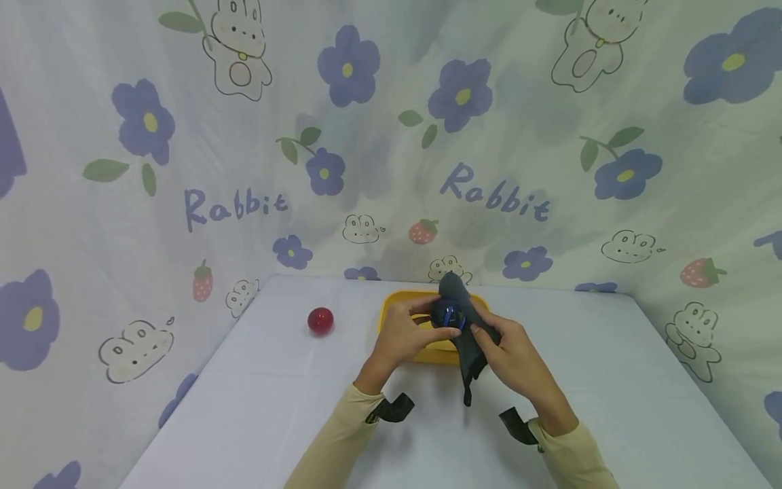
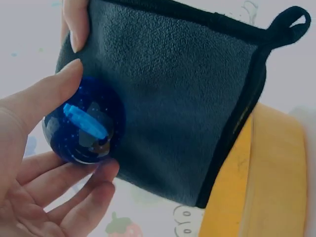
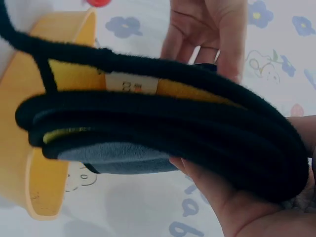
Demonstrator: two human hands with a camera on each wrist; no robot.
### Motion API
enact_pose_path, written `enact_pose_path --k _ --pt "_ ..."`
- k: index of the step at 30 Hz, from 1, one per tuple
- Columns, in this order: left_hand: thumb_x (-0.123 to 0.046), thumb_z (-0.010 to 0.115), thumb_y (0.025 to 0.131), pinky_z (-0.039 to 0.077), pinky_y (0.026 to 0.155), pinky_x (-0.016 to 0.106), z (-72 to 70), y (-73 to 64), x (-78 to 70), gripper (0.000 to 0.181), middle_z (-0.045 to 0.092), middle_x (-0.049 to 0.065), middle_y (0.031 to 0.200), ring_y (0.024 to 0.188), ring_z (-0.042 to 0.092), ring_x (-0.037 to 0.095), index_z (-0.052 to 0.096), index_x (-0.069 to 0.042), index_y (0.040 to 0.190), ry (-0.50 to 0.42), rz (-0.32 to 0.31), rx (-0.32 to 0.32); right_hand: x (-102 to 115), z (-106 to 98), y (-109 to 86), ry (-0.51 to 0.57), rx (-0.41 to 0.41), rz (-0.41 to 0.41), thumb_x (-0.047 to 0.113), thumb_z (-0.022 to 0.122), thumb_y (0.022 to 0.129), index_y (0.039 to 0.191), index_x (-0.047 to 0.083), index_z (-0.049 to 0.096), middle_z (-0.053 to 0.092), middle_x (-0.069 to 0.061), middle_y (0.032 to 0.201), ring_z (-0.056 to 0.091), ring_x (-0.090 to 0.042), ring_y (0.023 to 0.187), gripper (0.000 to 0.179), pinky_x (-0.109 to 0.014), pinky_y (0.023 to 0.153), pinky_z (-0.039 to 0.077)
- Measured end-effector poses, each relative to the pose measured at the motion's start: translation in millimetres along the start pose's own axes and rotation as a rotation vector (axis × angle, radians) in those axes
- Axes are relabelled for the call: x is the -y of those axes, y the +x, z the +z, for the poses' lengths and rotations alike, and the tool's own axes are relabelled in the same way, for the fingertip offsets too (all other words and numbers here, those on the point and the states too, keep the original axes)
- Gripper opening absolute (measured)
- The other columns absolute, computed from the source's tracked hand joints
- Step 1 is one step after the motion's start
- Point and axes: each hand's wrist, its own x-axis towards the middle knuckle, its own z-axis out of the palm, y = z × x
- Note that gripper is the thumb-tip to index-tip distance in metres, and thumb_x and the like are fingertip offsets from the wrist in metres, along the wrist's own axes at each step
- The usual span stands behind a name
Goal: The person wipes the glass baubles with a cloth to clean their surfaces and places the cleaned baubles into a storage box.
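My left hand (image 1: 403,333) grips a dark blue, see-through ball (image 2: 88,131) with a bright blue streak on it, thumb on one side and fingers on the other. Against the ball lies a folded grey cleaning cloth (image 2: 182,84) with black edging and a corner loop. My right hand (image 1: 510,350) holds this cloth, its thumb on the near face; in the right wrist view the folded layers show a yellow lining and a white label. Both hands are above a yellow plastic tub (image 1: 436,356), whose inside they partly hide.
A shiny red ball (image 1: 320,321) sits on the white-covered table (image 1: 244,407), left of the tub. Behind the table hangs a curtain (image 1: 379,149) printed with rabbits and blue flowers. Black straps (image 1: 394,407) show at both wrists.
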Motion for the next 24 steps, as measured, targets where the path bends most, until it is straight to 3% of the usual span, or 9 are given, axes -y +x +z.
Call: enact_pose_path --k 7,10,14,19,24 --pt "-0.029 0.094 0.076 0.064 0.088 0.028 -0.3 -0.8 -0.5 0.054 0.079 0.007 0.116 0.102 0.077 0.02 0.077 -0.007 0.121 0.04 0.016 0.028 6 2 -4.2 -0.009 -0.008 -0.043 0.008 0.053 0.106 0.154 0.005 0.048 0.061 -0.03 0.141 0.072 -0.023 0.098 0.048 -0.023 0.072 0.059" --pt "-0.028 0.095 0.074 0.064 0.085 0.025 1.0 -0.9 -0.1 0.053 0.08 0.006 0.114 0.101 0.077 0.019 0.077 -0.006 0.119 0.047 0.025 0.04 7 3 -5.2 -0.03 -0.012 -0.048 0.007 0.054 0.106 0.154 0.009 0.049 0.069 -0.027 0.119 0.065 -0.012 0.071 0.048 -0.022 0.058 0.054" --pt "-0.028 0.095 0.073 0.064 0.083 0.025 2.9 -1.5 -0.3 0.047 0.081 0.003 0.108 0.1 0.076 0.016 0.079 -0.009 0.113 0.048 0.038 0.059 6 4 -5.2 -0.067 -0.014 -0.081 0.003 0.054 0.104 0.153 0.012 0.051 0.063 -0.015 0.093 0.044 -0.005 0.053 0.049 -0.023 0.048 0.044" --pt "-0.029 0.095 0.074 0.065 0.083 0.027 4.1 -3.5 -2.4 0.043 0.081 0.001 0.103 0.099 0.076 0.013 0.08 -0.012 0.111 0.057 0.078 0.098 2 5 -2.8 -0.095 -0.012 -0.109 -0.001 0.053 0.102 0.152 0.011 0.052 0.055 -0.009 0.083 0.041 -0.002 0.052 0.051 -0.022 0.047 0.043" --pt "-0.027 0.095 0.074 0.064 0.081 0.026 4.2 -3.5 -2.8 0.047 0.081 0.005 0.107 0.101 0.076 0.017 0.079 -0.008 0.114 0.084 0.12 0.11 -4 4 1.0 -0.082 0.007 -0.096 0.002 0.052 0.104 0.153 0.01 0.051 0.064 -0.015 0.097 0.051 -0.008 0.061 0.049 -0.023 0.053 0.047"
